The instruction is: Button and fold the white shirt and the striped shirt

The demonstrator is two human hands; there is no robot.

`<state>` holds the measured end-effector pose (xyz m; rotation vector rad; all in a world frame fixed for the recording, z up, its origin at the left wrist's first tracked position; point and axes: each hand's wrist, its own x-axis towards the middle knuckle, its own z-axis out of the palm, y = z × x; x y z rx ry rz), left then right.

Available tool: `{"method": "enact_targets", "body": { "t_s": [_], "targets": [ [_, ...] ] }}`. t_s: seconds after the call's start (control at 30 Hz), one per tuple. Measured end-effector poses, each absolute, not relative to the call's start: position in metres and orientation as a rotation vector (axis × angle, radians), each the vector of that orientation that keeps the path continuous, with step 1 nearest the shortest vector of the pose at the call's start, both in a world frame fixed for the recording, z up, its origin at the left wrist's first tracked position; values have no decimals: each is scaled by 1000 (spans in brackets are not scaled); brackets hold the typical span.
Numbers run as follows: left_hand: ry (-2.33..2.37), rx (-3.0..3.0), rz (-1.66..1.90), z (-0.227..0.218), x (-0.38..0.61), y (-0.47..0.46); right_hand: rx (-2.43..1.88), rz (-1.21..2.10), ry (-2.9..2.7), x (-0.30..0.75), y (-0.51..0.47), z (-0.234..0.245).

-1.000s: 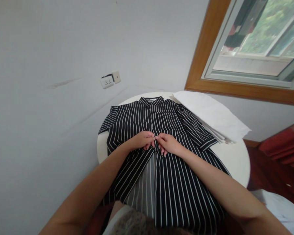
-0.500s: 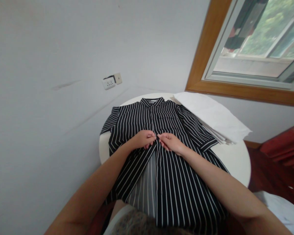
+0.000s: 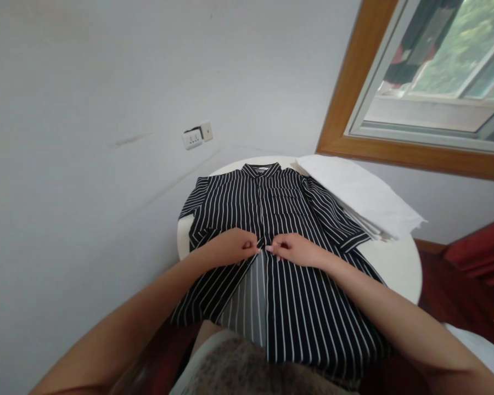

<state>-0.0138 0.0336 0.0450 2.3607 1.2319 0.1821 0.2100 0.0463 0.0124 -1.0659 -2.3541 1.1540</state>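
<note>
Striped shirt: black with thin white stripes (image 3: 247, 203), lying flat and face up on a round white surface (image 3: 395, 263), collar at the far side, hem hanging over the near edge. Above the hands the front is closed; below them it gapes open.
Left hand: (image 3: 230, 248) fingers curled in, pinching the shirt's left front edge at mid-chest.
Right hand: (image 3: 298, 249) fingers curled in, pinching the right front edge; its fingertips almost meet those of the left hand.
Folded white cloth: a stack (image 3: 358, 192) on the surface, just beside the shirt's right sleeve.
Wall: pale, with a socket (image 3: 196, 136) beyond the surface.
Window: wood-framed (image 3: 346, 93), upper right.
</note>
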Motion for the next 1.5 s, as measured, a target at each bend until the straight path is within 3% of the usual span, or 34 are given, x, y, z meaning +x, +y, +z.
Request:
{"method": "enact_targets", "body": {
  "t_s": [0.17,0.4,0.77,0.97,1.13,1.5],
  "targets": [
    [1411,2521,10,33,-20,8,-1105,737,-2486,199,21,10],
    [1605,2733,-152,16,-13,-11,-1307,441,-2513,188,11,0],
    [1521,2762,-122,21,-10,-11,-1053,738,-2547,203,19,6],
    [1419,2450,202,38,1,2,-923,989,-2369,214,21,1],
    [1312,2021,528,19,23,3,-954,1155,-2218,222,24,8],
    [1205,1884,687,0,27,-16,-1033,1278,-2202,222,12,7]
  ]
}}
